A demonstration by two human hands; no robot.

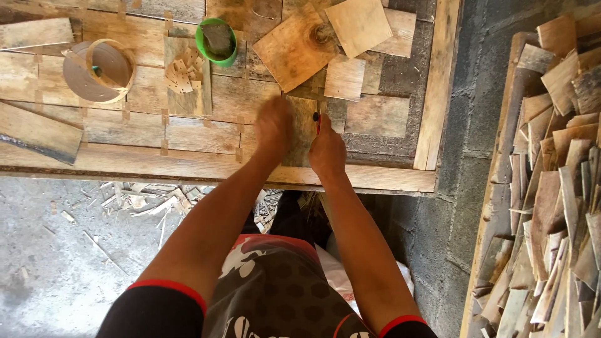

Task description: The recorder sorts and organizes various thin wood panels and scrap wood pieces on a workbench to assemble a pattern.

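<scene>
Veneer strip (305, 134) pressed by left hand (273, 125); right hand (326, 149) grips red-handled tool (317, 121).

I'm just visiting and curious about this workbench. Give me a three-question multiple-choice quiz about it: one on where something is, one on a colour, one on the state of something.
1. Where is the big stack of wood pieces?
A. On the right, beside the block wall
B. Under the bench
C. On the bench top

2. What colour is the small cup?
A. Blue
B. Green
C. White

3. What is the left hand doing?
A. Hanging at the side
B. Lifting the tape roll
C. Pressing flat on a board

Answers:
1 A: the stack of wood pieces fills the right edge.
2 B: the cup has a green rim.
3 C: the left hand lies on a board, while the right hand grips a small red-tipped tool.
</scene>
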